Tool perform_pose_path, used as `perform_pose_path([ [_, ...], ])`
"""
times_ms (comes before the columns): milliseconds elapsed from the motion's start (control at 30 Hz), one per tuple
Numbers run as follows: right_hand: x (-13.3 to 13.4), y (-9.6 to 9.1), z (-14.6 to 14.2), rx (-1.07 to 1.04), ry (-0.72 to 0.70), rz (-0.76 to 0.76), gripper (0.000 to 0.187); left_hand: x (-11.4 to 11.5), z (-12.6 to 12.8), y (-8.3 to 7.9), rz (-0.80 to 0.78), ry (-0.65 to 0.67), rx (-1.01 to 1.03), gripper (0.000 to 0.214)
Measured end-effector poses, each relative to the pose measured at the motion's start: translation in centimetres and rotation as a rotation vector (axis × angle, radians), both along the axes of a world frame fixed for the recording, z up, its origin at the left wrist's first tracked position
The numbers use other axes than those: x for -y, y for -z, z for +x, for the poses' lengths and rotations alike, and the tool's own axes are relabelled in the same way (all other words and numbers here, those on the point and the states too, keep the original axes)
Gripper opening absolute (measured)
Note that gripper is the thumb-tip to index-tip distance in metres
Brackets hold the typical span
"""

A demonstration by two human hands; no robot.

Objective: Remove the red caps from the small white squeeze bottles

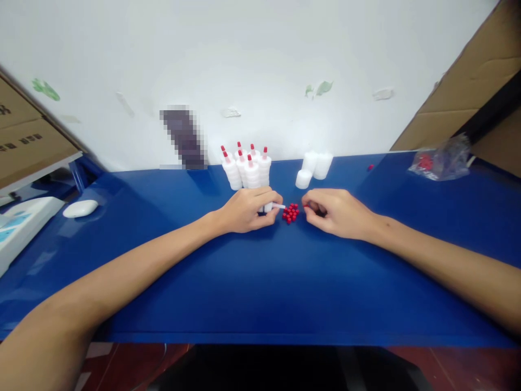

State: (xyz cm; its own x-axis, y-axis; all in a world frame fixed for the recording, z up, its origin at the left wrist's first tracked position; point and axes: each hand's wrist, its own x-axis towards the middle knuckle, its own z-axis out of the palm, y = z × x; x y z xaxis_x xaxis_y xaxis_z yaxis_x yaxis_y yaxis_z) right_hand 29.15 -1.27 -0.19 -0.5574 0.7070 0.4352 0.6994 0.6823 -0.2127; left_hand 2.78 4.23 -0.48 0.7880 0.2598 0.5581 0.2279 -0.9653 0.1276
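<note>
L hand [252, 210] is curled round a white bottle [267, 207], tipped on its side, its thin nozzle [279, 206] aimed R, tip right by the pile. R hand [336, 213]: fingertips pinched tog., w/ a speck of red showing, prob. a red cap. Btwn the hands, mid-worktop but nearer its far edge, sits the pile of red caps [290, 213].

To do this well, IMO: firm hold on the bottle w/o squeezing; nozzle steady, in line w/ the R fingertips & clear of the pile, else caps could scatter. Light, square pinch on anything that small, else it'd prob. tilt or slip.

Behind L hand, twd the far edge: red-tipped bottles [253, 175], upright, bunched. Far edge, R of those: white cylinders [321, 165], can't tell which way up. Further R, a loose cap [370, 168] nr the far edge, then a clear bag [445, 163] w/ red bits at the worktop's [260, 293] far R corner. L side: white rounded object [80, 208] & white device [30, 222].
</note>
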Motion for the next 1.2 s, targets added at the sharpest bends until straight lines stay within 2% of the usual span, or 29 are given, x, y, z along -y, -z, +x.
perform_pose_path([
  [200,-0.12,0.02,0.08,-0.002,-0.056,0.081,0.009,-0.02,-0.03,0.04,-0.007,0.004,0.013,0.014],
  [400,0.11,0.06,0.06,-0.012,-0.058,0.097,0.019,-0.1,0.01,0.04,-0.012,0.008,0.022,0.013],
  [667,-0.33,0.4,0.1,-0.167,0.165,0.024,0.013,-0.09,-0.06,0.08,-0.036,-0.004,0.01,0.016],
  [867,-0.23,0.23,0.08,-0.152,0.099,-0.073,0.012,-0.04,-0.04,-0.03,-0.042,-0.012,0.007,0.018],
  [1067,-0.43,0.17,0.12,-0.106,0.02,-0.049,0.012,-0.15,-0.02,0.06,-0.043,-0.013,0.015,0.017],
  [1200,-0.31,0.02,0.24,-0.085,0.032,-0.046,0.014,-0.13,-0.04,0.04,-0.048,-0.015,0.008,0.017],
])
